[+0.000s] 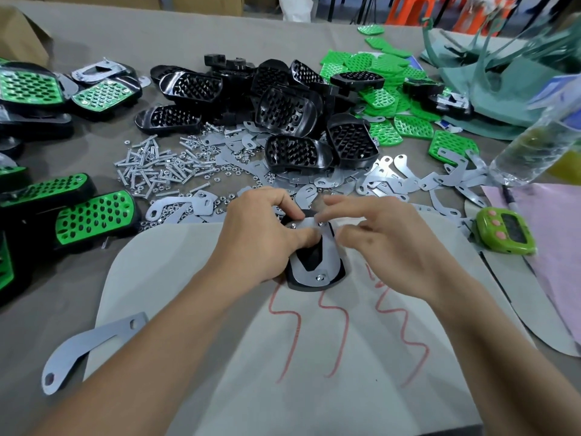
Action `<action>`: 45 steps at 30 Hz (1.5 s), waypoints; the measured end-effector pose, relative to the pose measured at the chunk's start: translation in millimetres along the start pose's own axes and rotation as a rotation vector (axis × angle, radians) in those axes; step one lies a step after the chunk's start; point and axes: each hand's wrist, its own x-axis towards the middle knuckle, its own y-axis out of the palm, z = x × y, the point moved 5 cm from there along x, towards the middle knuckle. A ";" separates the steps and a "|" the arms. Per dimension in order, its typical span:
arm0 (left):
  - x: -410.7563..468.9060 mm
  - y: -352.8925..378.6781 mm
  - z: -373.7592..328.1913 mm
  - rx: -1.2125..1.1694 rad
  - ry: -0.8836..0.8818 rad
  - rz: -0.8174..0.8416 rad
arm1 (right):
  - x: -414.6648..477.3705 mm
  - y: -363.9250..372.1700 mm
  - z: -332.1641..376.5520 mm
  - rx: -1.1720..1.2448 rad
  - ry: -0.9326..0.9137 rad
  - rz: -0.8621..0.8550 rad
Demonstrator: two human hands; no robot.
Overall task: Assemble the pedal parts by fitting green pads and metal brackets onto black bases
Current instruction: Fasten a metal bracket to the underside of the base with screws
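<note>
Two hands meet over one pedal at the middle of the table. The left hand (261,234) has its fingers curled round the far end of the black base (311,258), thumb pressed flat on the metal bracket (330,247) laid across it. A screw head (320,277) shows at the bracket's near end. The right hand (390,243) comes in from the right, fingers loosely bent, tips at the bracket's far edge. They're blurred, so I can't tell if they pinch anything. Between them, both hands hide the far end of the base.

The base sits on a pale mat (220,325) scrawled with red squiggles (339,325).

Just beyond the fingers lies a spread of loose brackets (393,180), and to its left a heap of screws (151,168) with small nuts scattered through. Farther back is a pile of black bases (283,105), with a drift of green pads (377,73) to its right.

Along the left edge are finished pedals (94,215), green on black. One single bracket (91,347) lies near left, half on the mat.

At right there's a green timer (506,231) on a pink sheet (553,234), with a blurred clear plastic bottle (534,143) just beyond it.
</note>
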 end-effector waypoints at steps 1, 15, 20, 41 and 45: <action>0.0 -0.1 -0.3 0.001 -0.004 -0.003 | -0.4 -3.6 -0.7 -0.041 0.016 -0.077; -1.0 5.8 -2.6 -0.042 -0.029 0.025 | 1.3 -0.2 19.5 -0.378 -0.045 -0.285; -2.0 8.9 -3.4 -0.052 -0.009 0.038 | 4.6 -0.8 41.1 -0.644 -0.050 -0.229; -4.1 4.0 -10.1 0.006 0.059 0.050 | 10.3 31.3 69.7 -1.142 -0.288 0.203; -4.9 6.3 -8.6 -0.039 0.023 0.050 | 21.4 14.8 58.9 -1.096 -0.166 0.166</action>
